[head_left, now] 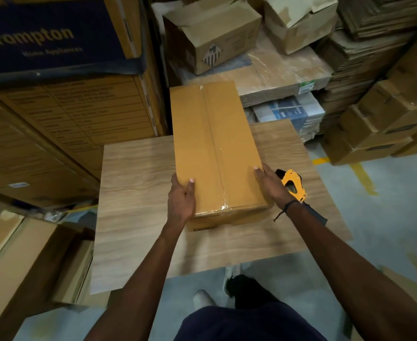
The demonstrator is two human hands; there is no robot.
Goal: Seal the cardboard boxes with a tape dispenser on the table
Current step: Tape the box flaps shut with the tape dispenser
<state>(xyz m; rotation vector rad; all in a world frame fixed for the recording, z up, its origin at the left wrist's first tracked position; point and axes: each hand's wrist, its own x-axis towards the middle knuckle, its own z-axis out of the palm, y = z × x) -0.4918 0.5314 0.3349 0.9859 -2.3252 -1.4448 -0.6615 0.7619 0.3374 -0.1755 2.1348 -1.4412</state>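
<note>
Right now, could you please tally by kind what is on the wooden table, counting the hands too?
Taped cardboard box: 1
Yellow tape dispenser: 1
Hands gripping the box's sides: 2, left hand and right hand
Total: 4

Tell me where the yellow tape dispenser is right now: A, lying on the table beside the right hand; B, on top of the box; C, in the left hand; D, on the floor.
A: the yellow tape dispenser lies on the table just beyond the right hand, while both hands hold the box at its sides.
</note>
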